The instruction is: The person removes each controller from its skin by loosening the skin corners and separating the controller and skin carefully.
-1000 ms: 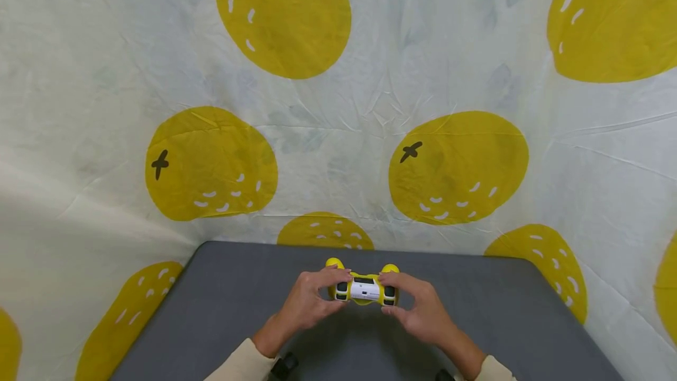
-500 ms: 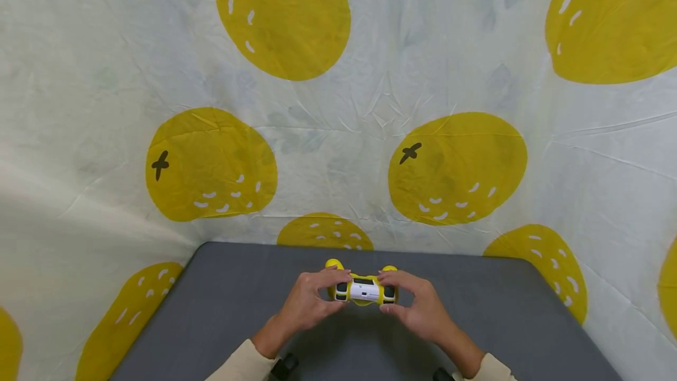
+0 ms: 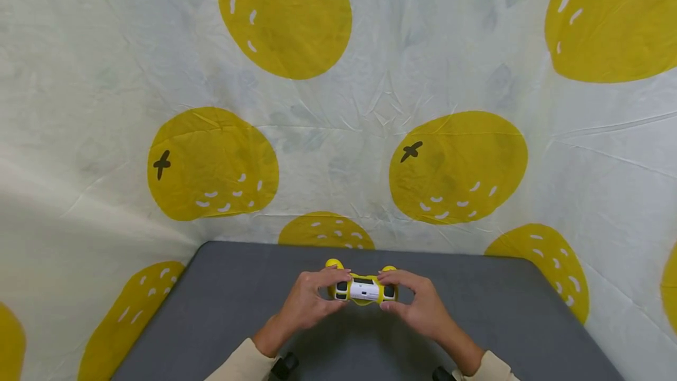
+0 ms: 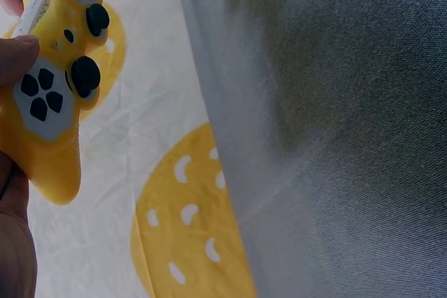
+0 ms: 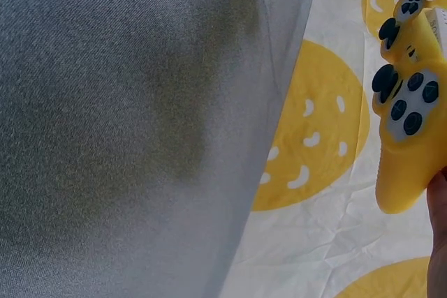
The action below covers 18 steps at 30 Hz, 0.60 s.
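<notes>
A yellow game controller (image 3: 365,291) is held up over the grey table, its edge with the white strip and dark shoulder buttons turned to the head camera. My left hand (image 3: 311,300) pinches its left end between thumb and fingers. At the opposite end, my right hand (image 3: 416,301) grips it the same way. The left wrist view shows the controller's (image 4: 57,162) dark direction buttons and two black thumbsticks, with the left thumb near its middle. Round dark buttons stand out on the controller (image 5: 404,169) in the right wrist view. Parts of both hands are cut off there.
The dark grey padded table (image 3: 238,275) spreads beneath the hands. Behind it and at the sides hangs a white cloth (image 3: 328,169) printed with large yellow fruits. Black straps (image 3: 284,366) circle the wrists by the cream sleeves (image 3: 240,363).
</notes>
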Each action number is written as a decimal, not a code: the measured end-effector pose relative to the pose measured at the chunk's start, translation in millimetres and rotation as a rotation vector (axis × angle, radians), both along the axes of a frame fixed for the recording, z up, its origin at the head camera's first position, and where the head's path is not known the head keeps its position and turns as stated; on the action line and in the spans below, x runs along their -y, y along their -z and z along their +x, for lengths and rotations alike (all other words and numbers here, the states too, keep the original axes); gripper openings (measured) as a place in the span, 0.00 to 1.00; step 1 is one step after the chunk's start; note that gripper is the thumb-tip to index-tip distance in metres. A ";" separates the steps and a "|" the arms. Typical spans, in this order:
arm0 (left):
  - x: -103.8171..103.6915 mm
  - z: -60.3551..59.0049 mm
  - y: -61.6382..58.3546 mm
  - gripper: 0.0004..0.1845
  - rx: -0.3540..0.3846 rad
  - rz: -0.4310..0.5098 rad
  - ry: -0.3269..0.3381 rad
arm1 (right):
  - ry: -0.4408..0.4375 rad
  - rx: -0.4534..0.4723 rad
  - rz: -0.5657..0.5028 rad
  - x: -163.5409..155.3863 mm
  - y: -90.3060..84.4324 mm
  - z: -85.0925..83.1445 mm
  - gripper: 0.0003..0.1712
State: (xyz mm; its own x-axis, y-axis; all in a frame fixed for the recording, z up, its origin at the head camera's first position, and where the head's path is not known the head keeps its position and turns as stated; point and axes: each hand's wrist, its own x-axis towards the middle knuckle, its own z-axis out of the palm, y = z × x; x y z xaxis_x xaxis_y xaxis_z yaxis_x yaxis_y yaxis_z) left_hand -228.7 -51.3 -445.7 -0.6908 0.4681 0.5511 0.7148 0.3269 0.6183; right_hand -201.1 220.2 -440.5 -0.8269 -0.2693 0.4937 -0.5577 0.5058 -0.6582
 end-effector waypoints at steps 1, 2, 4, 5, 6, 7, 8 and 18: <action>0.0 -0.2 0.2 0.25 -0.002 0.000 0.001 | 0.001 0.006 -0.001 -0.1 0.1 -0.4 0.25; 0.1 -0.3 0.3 0.25 -0.003 0.000 0.002 | 0.002 0.010 -0.002 -0.3 0.4 -1.0 0.25; 0.4 -0.5 0.4 0.25 -0.003 0.001 0.003 | 0.000 0.015 -0.009 -0.3 0.9 -2.2 0.24; 0.5 -0.6 0.4 0.25 0.000 0.001 0.003 | -0.001 0.015 -0.014 -0.2 1.1 -2.7 0.24; 0.6 -0.7 0.3 0.25 0.005 0.003 0.004 | -0.003 0.013 -0.018 -0.1 1.4 -3.3 0.24; 0.7 -0.8 0.2 0.25 0.009 0.004 0.006 | -0.007 0.011 -0.022 0.0 1.6 -3.8 0.24; 0.8 -0.8 0.1 0.25 0.014 0.005 0.006 | -0.012 0.009 -0.026 0.2 1.8 -4.2 0.24; 1.2 -1.5 0.8 0.24 -0.002 0.011 0.010 | -0.039 0.021 -0.036 1.2 1.4 -5.7 0.20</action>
